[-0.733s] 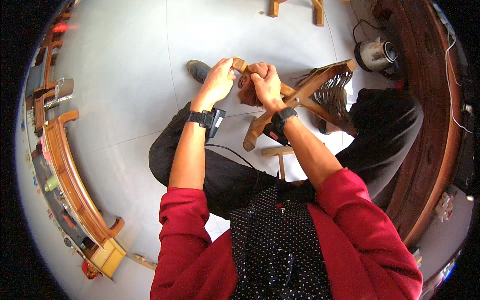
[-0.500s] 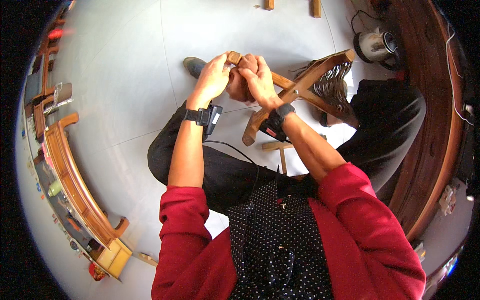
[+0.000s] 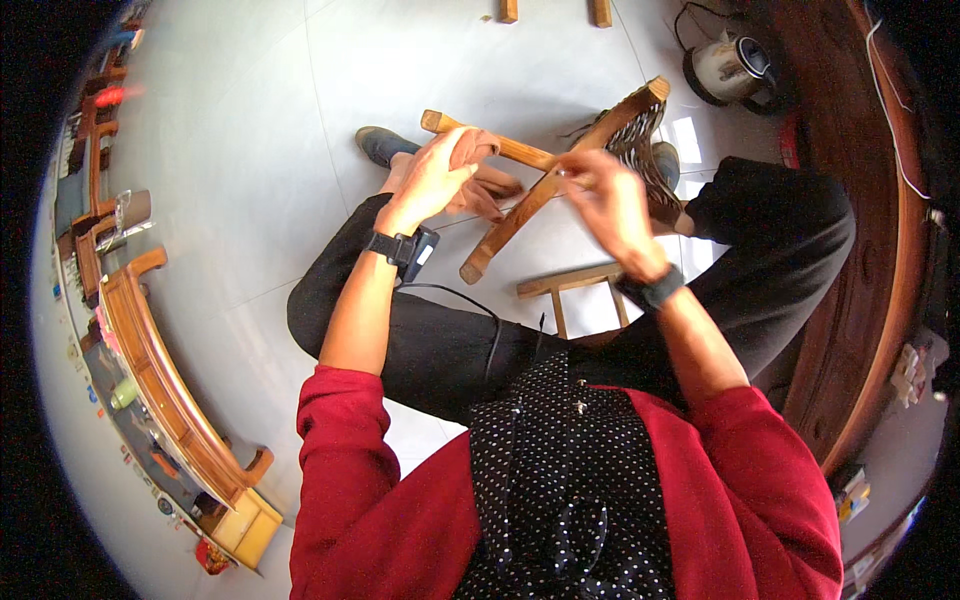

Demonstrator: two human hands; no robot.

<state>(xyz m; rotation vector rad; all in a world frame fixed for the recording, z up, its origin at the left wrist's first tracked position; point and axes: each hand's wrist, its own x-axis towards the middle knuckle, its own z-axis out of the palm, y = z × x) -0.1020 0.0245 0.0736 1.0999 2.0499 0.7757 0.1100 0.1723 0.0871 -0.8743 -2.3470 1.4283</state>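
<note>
Since the earlier frame the two hands have drawn apart: they were bunched together over one spot of the wooden frame, and now the right hand (image 3: 612,205) has pulled away toward the person's right while the left hand (image 3: 438,178) stays at the frame's near rail.

The left hand is closed around a round wooden rail (image 3: 520,152), with a scrap of reddish-brown material (image 3: 472,148) under its fingers. The right hand is pinched shut on something very thin at its fingertips, close to where the rails cross; it looks like a cord or strand, too fine to tell for certain.

The wooden frame (image 3: 540,195) is made of pale brown bars that cross one another, held above the floor over the person's lap and between the knees. At its far end sits a panel of dark and light woven strands (image 3: 640,135), partly loose and frayed.

Below the frame a small wooden stool (image 3: 575,285) stands on the floor between the person's legs. A dark shoe (image 3: 380,145) rests on the pale tiled floor (image 3: 250,150) beyond the left hand. A metal pot (image 3: 725,65) stands toward the floor's far right, beside a curved dark wooden piece of furniture (image 3: 860,300). Along the left edge of the floor runs a wooden bench with armrests (image 3: 160,370).
</note>
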